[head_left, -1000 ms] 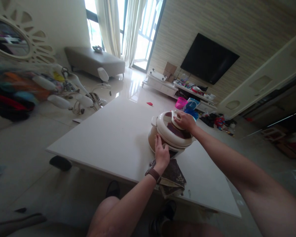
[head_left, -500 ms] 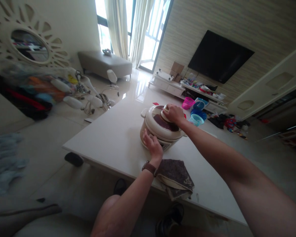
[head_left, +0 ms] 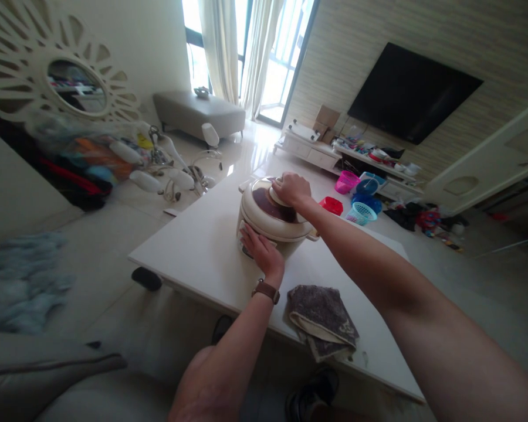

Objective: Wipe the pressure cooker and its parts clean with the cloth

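A cream electric cooker (head_left: 290,249) with a round lid (head_left: 264,199), dark glass in its middle, stands on the white table (head_left: 189,252). My right hand (head_left: 293,190) is closed around the lid's knob (head_left: 275,196) from above. Against the front of the cooker, by its control panel (head_left: 246,249), lies my left hand (head_left: 264,252) with its fingers stretched out. The lid sits on the cooker. Nearer the table's front edge, right of my watch-wearing left wrist, lies a folded dark brown cloth (head_left: 323,316).
Behind my right forearm is a red container (head_left: 332,205). Pink (head_left: 347,181) and light blue baskets (head_left: 361,214) stand beyond the table, near a low TV cabinet (head_left: 310,153). A chandelier-like lamp (head_left: 180,179) lies on the floor at left. A sofa edge (head_left: 48,375) is lower left.
The cooker has shifted left on the table and turned, its panel now further left. Both hands moved with it. My left fingers are straighter now, and more of the red container shows.
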Action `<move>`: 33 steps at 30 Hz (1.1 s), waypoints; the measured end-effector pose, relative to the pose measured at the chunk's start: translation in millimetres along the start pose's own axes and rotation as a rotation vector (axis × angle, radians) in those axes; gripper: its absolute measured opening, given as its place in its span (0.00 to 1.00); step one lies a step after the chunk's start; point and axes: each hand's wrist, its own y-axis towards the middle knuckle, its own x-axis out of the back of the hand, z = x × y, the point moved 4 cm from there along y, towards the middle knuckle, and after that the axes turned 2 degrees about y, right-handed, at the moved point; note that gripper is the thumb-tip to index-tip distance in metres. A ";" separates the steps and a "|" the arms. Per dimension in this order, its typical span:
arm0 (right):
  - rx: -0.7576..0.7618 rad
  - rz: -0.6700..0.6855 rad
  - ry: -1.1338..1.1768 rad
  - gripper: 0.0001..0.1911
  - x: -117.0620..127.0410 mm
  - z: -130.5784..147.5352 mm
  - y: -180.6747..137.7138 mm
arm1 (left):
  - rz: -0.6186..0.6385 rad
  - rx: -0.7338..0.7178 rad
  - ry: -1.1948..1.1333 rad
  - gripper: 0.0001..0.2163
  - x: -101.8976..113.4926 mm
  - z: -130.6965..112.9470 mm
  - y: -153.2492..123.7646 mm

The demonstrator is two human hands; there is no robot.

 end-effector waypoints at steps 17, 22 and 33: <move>0.003 0.015 0.014 0.29 -1.7 -2.5 4.8 | 0.000 -0.028 -0.034 0.31 -4.3 -0.1 -2.5; -0.065 0.019 0.039 0.31 -5.2 3.1 7.5 | -0.009 -0.018 -0.017 0.31 -4.3 0.4 -2.5; -0.337 0.120 0.126 0.26 -6.5 11.8 21.9 | -0.006 -0.014 0.027 0.31 -4.6 2.8 -3.4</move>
